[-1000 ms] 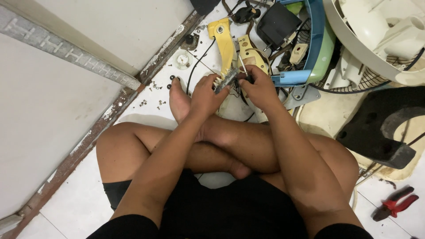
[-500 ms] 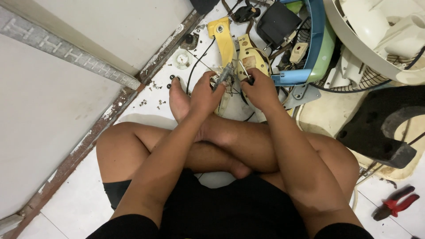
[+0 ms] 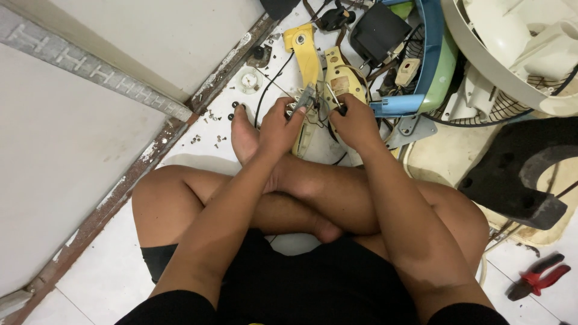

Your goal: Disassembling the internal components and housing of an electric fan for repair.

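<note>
I sit cross-legged on a white tiled floor. My left hand [image 3: 280, 125] grips a small grey metal part [image 3: 305, 98] with thin wires on it, held above my bare foot [image 3: 244, 137]. My right hand [image 3: 355, 123] holds a slim screwdriver [image 3: 333, 96] whose tip points up and left toward that part. Both hands work just in front of two yellow plastic fan housing pieces [image 3: 304, 48] lying on the floor. A black cable [image 3: 268, 90] runs past my left hand.
Fan parts crowd the far right: a blue and green plastic ring [image 3: 435, 66], a white fan body with wire guard [image 3: 518, 54], a black base piece [image 3: 518, 171]. Loose screws [image 3: 208, 123] lie by the door sill [image 3: 150, 162]. Red-handled pliers [image 3: 539, 278] lie at lower right.
My hands have shifted slightly, bringing the grey part and the screwdriver tip closer together. Legs and the parts around them stay as they were.
</note>
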